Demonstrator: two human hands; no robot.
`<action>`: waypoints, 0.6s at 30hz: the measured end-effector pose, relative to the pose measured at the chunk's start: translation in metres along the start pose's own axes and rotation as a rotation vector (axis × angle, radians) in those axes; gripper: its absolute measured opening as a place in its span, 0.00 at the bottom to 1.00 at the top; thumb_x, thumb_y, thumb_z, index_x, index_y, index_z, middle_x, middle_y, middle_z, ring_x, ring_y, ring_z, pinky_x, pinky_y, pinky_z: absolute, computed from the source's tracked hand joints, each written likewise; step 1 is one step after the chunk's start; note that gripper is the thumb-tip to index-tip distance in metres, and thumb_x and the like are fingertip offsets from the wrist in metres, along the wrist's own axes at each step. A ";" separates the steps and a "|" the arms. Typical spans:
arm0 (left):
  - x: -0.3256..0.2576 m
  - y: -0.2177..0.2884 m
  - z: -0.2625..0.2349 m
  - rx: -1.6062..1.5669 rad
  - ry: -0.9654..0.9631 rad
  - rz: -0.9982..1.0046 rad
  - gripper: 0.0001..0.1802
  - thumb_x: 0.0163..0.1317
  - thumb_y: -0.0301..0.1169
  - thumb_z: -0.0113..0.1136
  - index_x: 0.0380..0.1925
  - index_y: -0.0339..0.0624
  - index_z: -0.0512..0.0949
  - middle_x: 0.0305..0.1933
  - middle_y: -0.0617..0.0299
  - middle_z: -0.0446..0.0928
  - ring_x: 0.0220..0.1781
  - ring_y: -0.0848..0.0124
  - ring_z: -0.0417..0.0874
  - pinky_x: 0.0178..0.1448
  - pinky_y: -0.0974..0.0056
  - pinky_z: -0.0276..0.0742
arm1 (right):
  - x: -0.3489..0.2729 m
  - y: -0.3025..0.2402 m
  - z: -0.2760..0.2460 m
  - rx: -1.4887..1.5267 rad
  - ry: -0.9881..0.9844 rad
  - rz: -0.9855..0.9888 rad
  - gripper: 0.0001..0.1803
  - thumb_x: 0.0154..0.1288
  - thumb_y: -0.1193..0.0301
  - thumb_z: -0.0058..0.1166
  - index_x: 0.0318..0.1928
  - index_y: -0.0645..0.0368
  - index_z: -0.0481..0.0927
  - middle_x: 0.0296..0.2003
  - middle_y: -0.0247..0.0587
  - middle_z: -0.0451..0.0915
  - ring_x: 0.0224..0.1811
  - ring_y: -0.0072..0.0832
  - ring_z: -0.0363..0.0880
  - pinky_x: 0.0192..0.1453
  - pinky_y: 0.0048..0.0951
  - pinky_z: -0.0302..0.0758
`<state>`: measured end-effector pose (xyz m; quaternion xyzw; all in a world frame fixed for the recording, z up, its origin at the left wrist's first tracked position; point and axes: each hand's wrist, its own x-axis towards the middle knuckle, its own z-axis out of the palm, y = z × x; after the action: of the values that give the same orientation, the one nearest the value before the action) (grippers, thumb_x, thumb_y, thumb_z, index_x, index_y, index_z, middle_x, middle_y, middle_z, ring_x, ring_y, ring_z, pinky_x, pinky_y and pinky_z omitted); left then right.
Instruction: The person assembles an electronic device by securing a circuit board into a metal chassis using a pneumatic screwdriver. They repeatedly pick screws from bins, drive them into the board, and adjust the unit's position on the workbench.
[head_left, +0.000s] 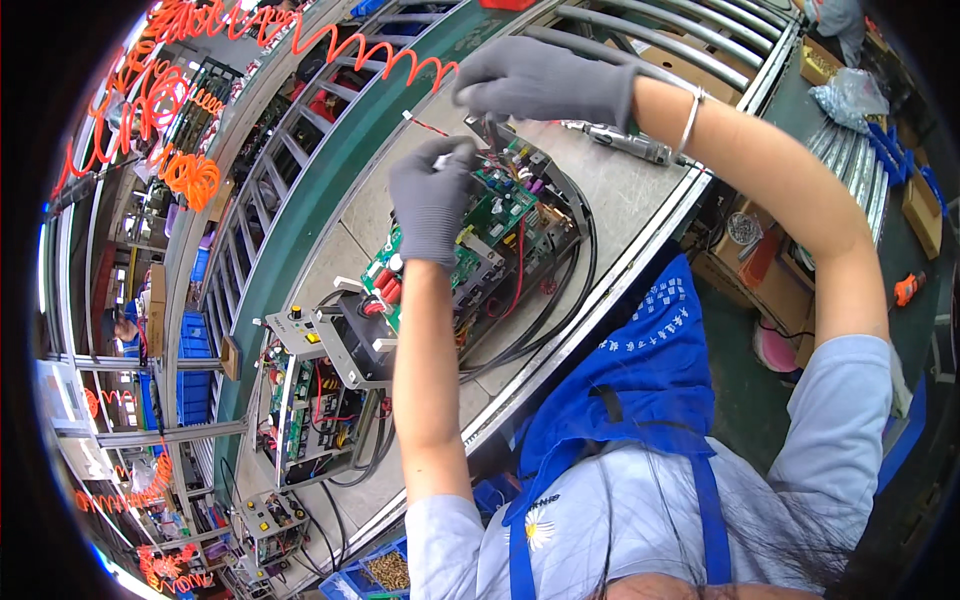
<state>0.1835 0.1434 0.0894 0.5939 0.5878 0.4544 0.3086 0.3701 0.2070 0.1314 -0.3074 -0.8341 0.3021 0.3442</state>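
My left hand (432,195), in a grey glove, is closed over the far end of an opened electronic unit, its fingertips bent around a small white piece I cannot make out. Beneath it lies the unit's green circuit board (505,205), with red cylindrical parts, coils and wires. My right hand (545,82), gloved too, reaches in from the right above the unit's far end. Its fingers are curled, and what they hold, if anything, is hidden. Close to the left hand, a red-and-white wire with a white connector (428,124) sticks out.
A silver cylindrical power tool (632,143) lies on the metal bench right of the unit. Orange coiled hoses (340,48) hang at the upper left. Further units (315,400) stand nearer left. Black cables (585,265) loop beside the unit. Roller conveyors (690,45) run beyond.
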 end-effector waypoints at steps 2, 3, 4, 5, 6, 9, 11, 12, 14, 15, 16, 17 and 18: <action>0.007 0.001 -0.009 -0.047 -0.010 -0.057 0.10 0.62 0.32 0.65 0.39 0.36 0.85 0.28 0.62 0.84 0.22 0.79 0.79 0.23 0.74 0.70 | -0.007 0.028 0.006 -0.321 -0.023 -0.080 0.14 0.60 0.63 0.57 0.41 0.59 0.84 0.46 0.43 0.80 0.48 0.33 0.80 0.49 0.33 0.77; 0.010 -0.002 -0.012 -0.045 -0.030 -0.090 0.11 0.63 0.32 0.65 0.40 0.37 0.85 0.30 0.62 0.85 0.22 0.81 0.79 0.23 0.75 0.69 | -0.019 0.028 0.015 -0.472 -0.023 -0.108 0.14 0.60 0.63 0.58 0.40 0.59 0.84 0.51 0.43 0.78 0.51 0.36 0.78 0.52 0.35 0.76; 0.010 -0.001 -0.015 -0.037 -0.049 -0.120 0.11 0.63 0.33 0.64 0.41 0.38 0.85 0.31 0.62 0.85 0.23 0.82 0.78 0.22 0.76 0.68 | -0.030 0.017 0.022 -0.621 -0.019 -0.137 0.14 0.60 0.62 0.58 0.39 0.58 0.84 0.56 0.43 0.76 0.55 0.39 0.77 0.54 0.37 0.76; 0.009 -0.001 -0.017 -0.003 -0.066 -0.101 0.12 0.63 0.33 0.65 0.42 0.37 0.85 0.32 0.61 0.85 0.23 0.82 0.79 0.22 0.77 0.69 | -0.030 0.004 0.023 -0.699 -0.125 -0.032 0.12 0.59 0.63 0.59 0.38 0.57 0.85 0.63 0.42 0.70 0.62 0.44 0.72 0.60 0.42 0.74; 0.009 0.001 -0.016 0.001 -0.060 -0.102 0.12 0.63 0.33 0.65 0.42 0.37 0.85 0.32 0.61 0.85 0.23 0.82 0.79 0.22 0.77 0.69 | -0.025 0.002 0.028 -0.752 -0.145 0.013 0.12 0.58 0.63 0.59 0.38 0.58 0.85 0.62 0.42 0.71 0.62 0.44 0.72 0.61 0.42 0.74; 0.010 0.001 -0.014 -0.022 -0.055 -0.116 0.14 0.63 0.34 0.65 0.44 0.37 0.84 0.33 0.60 0.85 0.24 0.81 0.79 0.22 0.76 0.69 | -0.022 0.007 0.040 -0.873 -0.153 0.066 0.12 0.57 0.67 0.60 0.39 0.59 0.85 0.61 0.41 0.72 0.63 0.42 0.71 0.60 0.43 0.74; 0.013 0.000 -0.018 -0.082 -0.060 -0.143 0.17 0.64 0.34 0.64 0.48 0.36 0.82 0.36 0.59 0.85 0.26 0.80 0.80 0.24 0.76 0.71 | -0.022 0.011 0.041 -0.862 -0.084 -0.022 0.12 0.56 0.68 0.60 0.39 0.60 0.85 0.61 0.40 0.72 0.63 0.40 0.70 0.58 0.42 0.75; 0.012 0.000 -0.017 -0.124 -0.067 -0.137 0.19 0.64 0.33 0.63 0.52 0.35 0.79 0.38 0.58 0.85 0.27 0.79 0.81 0.26 0.76 0.72 | -0.024 0.013 0.041 -0.861 -0.055 -0.061 0.11 0.56 0.69 0.60 0.39 0.61 0.84 0.61 0.39 0.72 0.63 0.40 0.70 0.58 0.41 0.76; 0.007 0.005 -0.015 -0.205 -0.072 -0.126 0.23 0.65 0.33 0.62 0.58 0.34 0.75 0.43 0.55 0.84 0.31 0.77 0.82 0.30 0.75 0.74 | -0.031 0.015 0.043 -0.718 0.084 -0.108 0.09 0.57 0.70 0.59 0.37 0.60 0.83 0.61 0.38 0.72 0.61 0.40 0.73 0.56 0.40 0.77; -0.003 0.014 -0.011 -0.187 -0.046 -0.106 0.30 0.65 0.32 0.62 0.65 0.33 0.67 0.49 0.53 0.81 0.39 0.73 0.84 0.38 0.73 0.77 | -0.035 0.020 0.040 -0.659 0.155 -0.121 0.08 0.57 0.71 0.58 0.37 0.60 0.83 0.60 0.38 0.72 0.59 0.39 0.74 0.56 0.39 0.77; -0.018 0.021 -0.008 -0.141 0.066 0.017 0.31 0.64 0.31 0.61 0.65 0.32 0.67 0.48 0.53 0.82 0.39 0.71 0.84 0.39 0.71 0.78 | -0.036 0.021 0.040 -0.623 0.180 -0.134 0.07 0.57 0.72 0.58 0.36 0.60 0.82 0.59 0.38 0.73 0.58 0.40 0.75 0.56 0.39 0.77; -0.035 0.029 -0.002 -0.103 0.173 0.146 0.31 0.62 0.30 0.61 0.65 0.32 0.66 0.47 0.53 0.82 0.40 0.70 0.84 0.39 0.69 0.79 | -0.040 0.021 0.037 -0.598 0.208 -0.141 0.06 0.57 0.72 0.57 0.35 0.60 0.82 0.58 0.38 0.74 0.56 0.41 0.76 0.55 0.38 0.77; -0.051 0.027 0.000 -0.048 0.288 0.257 0.32 0.61 0.30 0.61 0.65 0.32 0.66 0.46 0.53 0.82 0.40 0.68 0.85 0.39 0.68 0.79 | -0.041 0.023 0.041 -0.552 0.228 -0.151 0.05 0.57 0.73 0.56 0.34 0.60 0.81 0.57 0.38 0.75 0.55 0.41 0.77 0.55 0.38 0.78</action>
<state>0.2004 0.0900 0.1044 0.5856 0.5341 0.5842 0.1748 0.3694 0.1800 0.0751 -0.3584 -0.8612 0.0011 0.3605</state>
